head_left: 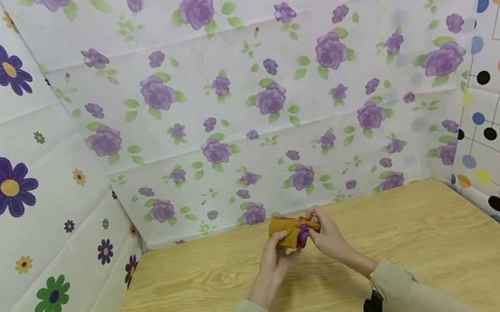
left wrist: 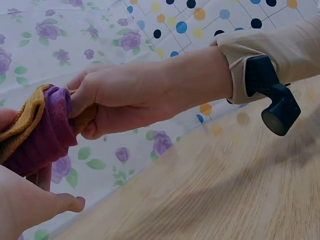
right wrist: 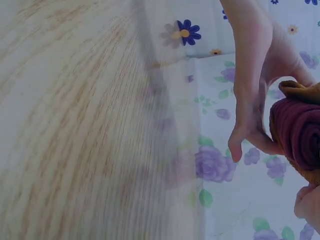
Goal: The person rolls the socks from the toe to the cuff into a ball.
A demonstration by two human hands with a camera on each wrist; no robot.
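Observation:
A rolled-up cloth [head_left: 282, 232], mustard outside with purple showing, is held up over the table between both hands. My left hand [head_left: 274, 262] grips its left part, thumb on the near side and fingers beneath. At the other end, my right hand [head_left: 329, 236] pinches the mustard edge beside the purple layer. The left wrist view shows purple folds of the roll [left wrist: 57, 127] next to the mustard layer, with the right hand's thumb pressed in at the edge. Purple layers wind in a spiral at the end of the roll [right wrist: 300, 131] in the right wrist view.
The wood-grain table [head_left: 202, 294] spreads below the hands. A rose-print sheet [head_left: 224, 101] rises behind it, with a daisy-print sheet [head_left: 49, 214] on the left and a dotted sheet [head_left: 497, 86] on the right. Black straps with mounts [head_left: 373, 305] sit on the beige sleeves.

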